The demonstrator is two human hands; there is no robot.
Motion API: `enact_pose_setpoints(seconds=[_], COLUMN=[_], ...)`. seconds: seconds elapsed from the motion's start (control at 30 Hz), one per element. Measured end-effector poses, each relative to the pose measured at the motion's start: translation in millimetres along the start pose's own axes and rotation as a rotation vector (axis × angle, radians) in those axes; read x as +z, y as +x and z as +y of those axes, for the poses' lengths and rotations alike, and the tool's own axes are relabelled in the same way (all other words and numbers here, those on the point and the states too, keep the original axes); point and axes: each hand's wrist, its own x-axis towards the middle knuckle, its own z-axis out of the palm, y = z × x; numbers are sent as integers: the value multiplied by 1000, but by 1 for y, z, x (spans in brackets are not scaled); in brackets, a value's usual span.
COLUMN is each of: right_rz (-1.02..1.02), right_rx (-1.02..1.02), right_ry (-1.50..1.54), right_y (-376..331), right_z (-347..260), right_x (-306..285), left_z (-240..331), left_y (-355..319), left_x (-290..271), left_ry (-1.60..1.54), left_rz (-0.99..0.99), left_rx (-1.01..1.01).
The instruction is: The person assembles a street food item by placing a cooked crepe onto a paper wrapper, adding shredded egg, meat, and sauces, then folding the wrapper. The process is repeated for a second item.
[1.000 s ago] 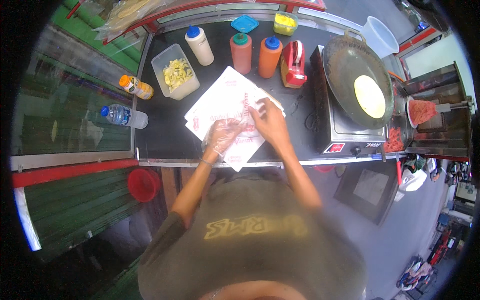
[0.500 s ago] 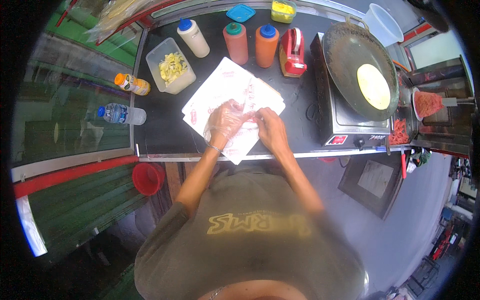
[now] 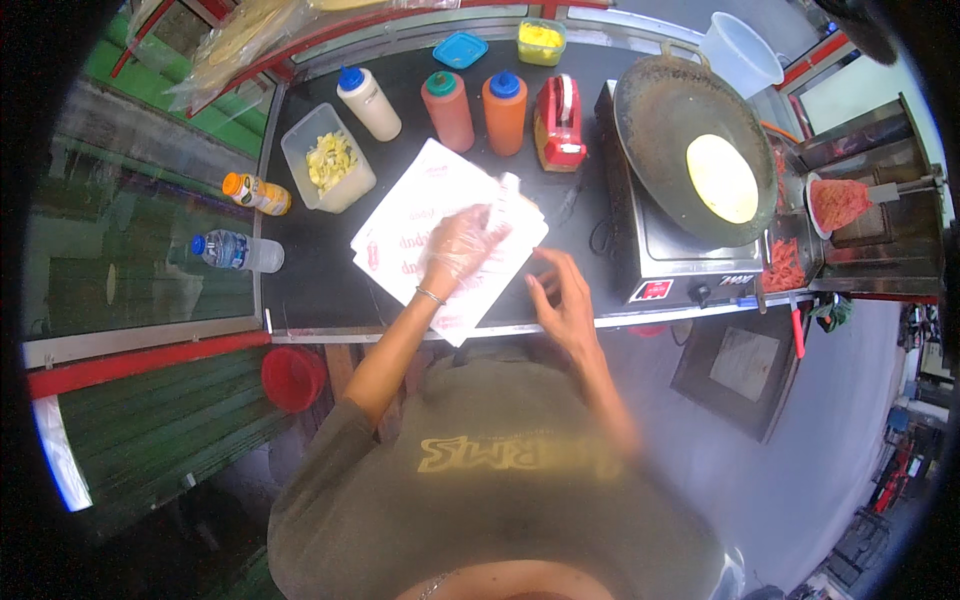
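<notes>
A stack of white printed wrapping paper (image 3: pixel 400 215) lies at an angle on the black counter. My left hand (image 3: pixel 460 245), in a clear plastic glove, is closed over a roll of white paper (image 3: pixel 511 183) on top of the stack. Most of the roll is hidden under the fingers, and what is inside it cannot be seen. Off the stack's right corner is my bare right hand (image 3: pixel 566 300), its thumb and fingers apart with nothing between them.
Behind the stack stand a white squeeze bottle (image 3: pixel 372 106), two orange-red sauce bottles (image 3: pixel 505 118) and a red tape dispenser (image 3: pixel 560 125). At left is a tub of sliced vegetables (image 3: pixel 330 165). A flatbread (image 3: pixel 722 180) lies on the griddle pan (image 3: pixel 650 120) at right.
My right hand has let go of the paper roll and drawn back toward me and right, its fingers spreading. My left hand stays on the roll. The whole view has shifted slightly.
</notes>
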Motion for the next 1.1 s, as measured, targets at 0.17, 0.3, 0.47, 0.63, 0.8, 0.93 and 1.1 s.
enact_pose_setpoints(seconds=[0.17, 0.3, 0.47, 0.63, 0.8, 0.93, 1.1], right_rz=[90, 84, 104, 23, -226, -479, -801], right_rx=[-112, -214, -386, -405, -477, -696, -879], right_ry=[103, 78, 62, 45, 505, 1224, 1651], right_y=[-2, 13, 29, 28, 34, 49, 58], right_z=[-19, -49, -81, -86, -124, -205, -296], right_x=[-17, -28, -38, -41, -50, -55, -48], left_z=[36, 84, 158, 201, 164, 134, 129], left_y=[41, 45, 48, 118, 180, 205, 196], left_x=[61, 58, -56, -233, -403, -465, -479], left_ry=[27, 122, 118, 419, 817, 990, 974], left_rz=[-68, -8, 538, 1149, 845, 635, 745], left_rx=[130, 202, 763, 662, 314, 252, 380])
